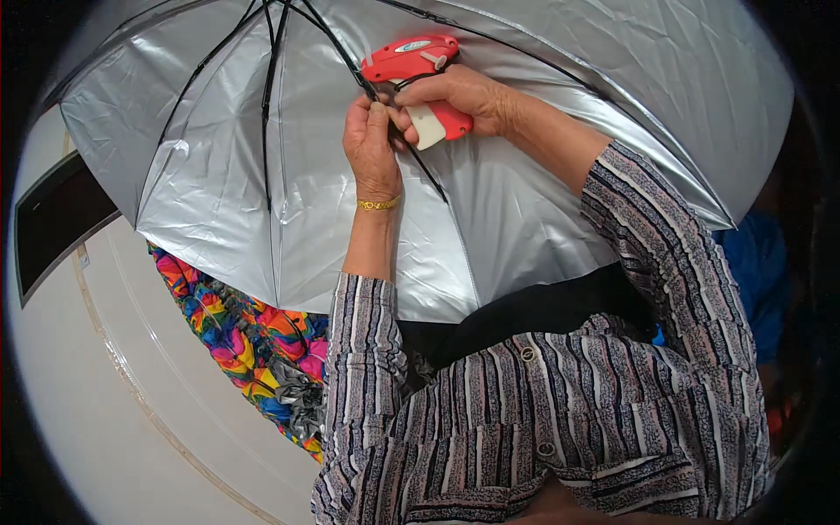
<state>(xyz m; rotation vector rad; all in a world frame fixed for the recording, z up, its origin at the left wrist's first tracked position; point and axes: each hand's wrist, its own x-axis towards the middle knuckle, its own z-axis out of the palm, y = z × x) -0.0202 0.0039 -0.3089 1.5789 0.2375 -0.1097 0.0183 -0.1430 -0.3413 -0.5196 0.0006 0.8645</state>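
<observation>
An open umbrella [219,188] with a silver inner side and thin black ribs spreads before me. My left hand [371,149], a gold band at its wrist, pinches a black rib [429,175] near the middle of the canopy. Close beside it, my right hand [459,94] is wrapped round the handle of a red and white tagging gun [409,58]. The gun's nose points left, just above my left fingertips. What else may be between those fingertips is too small to make out.
Multicoloured folded fabric [229,337] is heaped below the umbrella's left edge. A dark flat panel with a grey rim [61,219] stands at far left, by a pale surface [131,402]. Blue material [757,280] shows at far right.
</observation>
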